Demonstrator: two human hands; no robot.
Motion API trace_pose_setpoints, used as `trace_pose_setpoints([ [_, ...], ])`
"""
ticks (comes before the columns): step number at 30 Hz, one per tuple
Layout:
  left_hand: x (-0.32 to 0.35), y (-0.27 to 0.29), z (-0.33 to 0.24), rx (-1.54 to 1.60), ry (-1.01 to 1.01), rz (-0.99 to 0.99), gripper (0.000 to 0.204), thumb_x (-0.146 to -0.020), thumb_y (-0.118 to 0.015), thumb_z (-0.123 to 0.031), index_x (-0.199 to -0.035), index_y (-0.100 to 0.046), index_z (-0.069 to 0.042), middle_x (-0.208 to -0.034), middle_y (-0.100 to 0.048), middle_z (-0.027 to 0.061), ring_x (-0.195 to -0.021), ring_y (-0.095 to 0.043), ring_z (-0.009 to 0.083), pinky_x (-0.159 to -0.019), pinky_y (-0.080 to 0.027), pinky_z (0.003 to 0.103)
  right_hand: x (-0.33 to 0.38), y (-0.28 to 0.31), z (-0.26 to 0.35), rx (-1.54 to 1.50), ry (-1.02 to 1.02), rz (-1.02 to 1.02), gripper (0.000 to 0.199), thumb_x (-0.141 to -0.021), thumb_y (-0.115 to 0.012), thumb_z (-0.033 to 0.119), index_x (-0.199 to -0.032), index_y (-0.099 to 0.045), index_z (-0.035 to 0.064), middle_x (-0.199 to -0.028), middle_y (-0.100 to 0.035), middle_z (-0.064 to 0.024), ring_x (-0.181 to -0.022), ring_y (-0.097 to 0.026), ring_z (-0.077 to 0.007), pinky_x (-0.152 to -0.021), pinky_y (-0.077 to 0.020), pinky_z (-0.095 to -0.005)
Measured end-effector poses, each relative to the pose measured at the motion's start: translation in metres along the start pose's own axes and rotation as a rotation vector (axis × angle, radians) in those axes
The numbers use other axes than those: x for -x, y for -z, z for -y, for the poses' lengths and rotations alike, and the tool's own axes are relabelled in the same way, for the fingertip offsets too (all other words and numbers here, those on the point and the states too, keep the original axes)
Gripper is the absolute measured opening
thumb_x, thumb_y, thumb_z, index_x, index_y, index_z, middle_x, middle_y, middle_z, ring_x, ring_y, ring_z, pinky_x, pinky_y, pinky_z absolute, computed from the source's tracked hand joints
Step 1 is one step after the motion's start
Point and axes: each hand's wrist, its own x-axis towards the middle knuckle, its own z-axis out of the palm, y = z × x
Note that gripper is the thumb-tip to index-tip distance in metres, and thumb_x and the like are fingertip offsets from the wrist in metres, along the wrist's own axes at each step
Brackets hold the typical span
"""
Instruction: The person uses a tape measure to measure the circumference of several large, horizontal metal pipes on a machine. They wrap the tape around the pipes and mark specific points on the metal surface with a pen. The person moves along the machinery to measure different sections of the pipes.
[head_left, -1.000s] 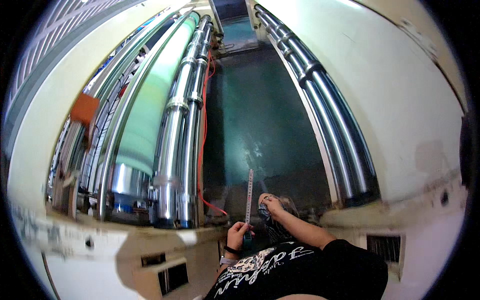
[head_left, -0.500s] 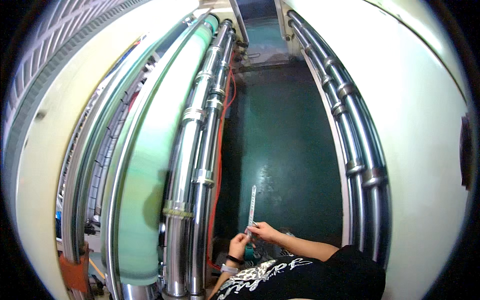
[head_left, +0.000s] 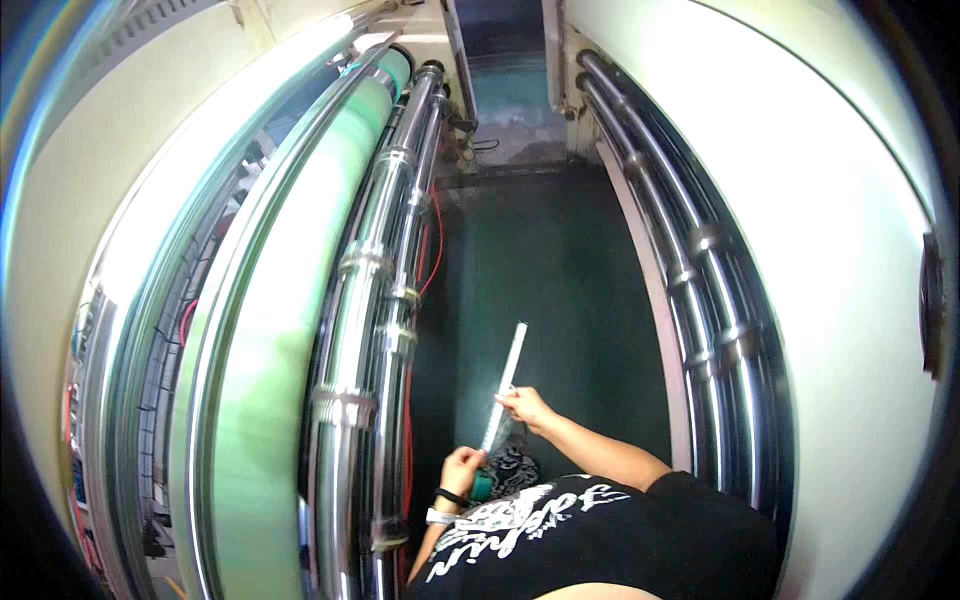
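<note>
A white tape measure blade (head_left: 512,356) with small markings slants up and away from my hands over the dark green floor. My right hand (head_left: 527,408) pinches it partway along, thumb and fingers closed on it. Lower and to the left, my left hand (head_left: 463,470) is closed around the near end of the tape measure. Against that palm shows a teal piece (head_left: 482,487), partly hidden, possibly its case. A black band and a pale band circle my left wrist.
Long shiny metal rollers (head_left: 366,262) with collars run along the left, beside a wide pale green roller (head_left: 262,400). Dark metal rollers (head_left: 708,300) line the right, before a white panel (head_left: 850,300). A red hose (head_left: 437,240) hangs by the left rollers. Dark green floor (head_left: 560,270) lies between.
My hands have moved apart: the right slid up and away, the left went lower left. More of the tape blade shows between them. The whole view has shifted slightly.
</note>
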Motion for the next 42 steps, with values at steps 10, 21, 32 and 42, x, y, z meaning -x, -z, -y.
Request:
trace_pose_setpoints([
  [10,-0.217,0.055,-0.138,-0.118,0.014,-0.371,0.017,-0.077,-0.064,-0.012,-0.066,-0.055,-0.001,-0.059,-0.057,0.0057,-0.054,-0.05,0.0104,-0.052,-0.041,0.027,-0.3,0.03,0.203,-0.097,0.004,0.168,0.024,-0.081,-0.062,0.018,-0.063,-0.05,0.0111,-0.053,-0.039,0.0063,-0.04,-0.029,-0.0027,-0.035,-0.0185,-0.0201],
  [21,-0.318,0.046,-0.185,-0.39,0.168,-0.852,0.013,-0.078,-0.058,-0.012,-0.072,-0.055,-0.001,-0.069,-0.055,0.0175,-0.064,-0.055,0.0327,-0.057,-0.042,0.038,-0.484,-0.014,0.254,0.16,-0.298,0.553,0.021,-0.085,-0.058,0.02,-0.07,-0.051,0.0074,-0.063,-0.047,0.0008,-0.048,-0.039,-0.0054,-0.037,-0.0293,-0.0193],
  [32,-0.312,0.057,-0.159,-0.686,0.211,-0.967,0.014,-0.082,-0.054,-0.021,-0.079,-0.055,-0.008,-0.079,-0.058,0.0132,-0.074,-0.057,0.0345,-0.061,-0.044,0.043,-0.526,-0.033,0.22,0.204,-0.29,0.53,0.019,-0.084,-0.058,0.021,-0.071,-0.05,0.0097,-0.061,-0.049,0.0,-0.048,-0.041,-0.0083,-0.039,-0.0297,-0.022],
  [42,-0.323,0.077,-0.133,-0.709,0.305,-0.985,0.014,-0.083,-0.051,-0.02,-0.078,-0.054,-0.007,-0.081,-0.057,0.0129,-0.076,-0.057,0.0353,-0.062,-0.045,0.044,-0.554,0.015,0.236,0.198,-0.328,0.533,0.038,-0.081,-0.06,0.04,-0.086,-0.059,0.0024,-0.064,-0.046,0.0022,-0.047,-0.038,-0.0059,-0.037,-0.0263,-0.0195],
])
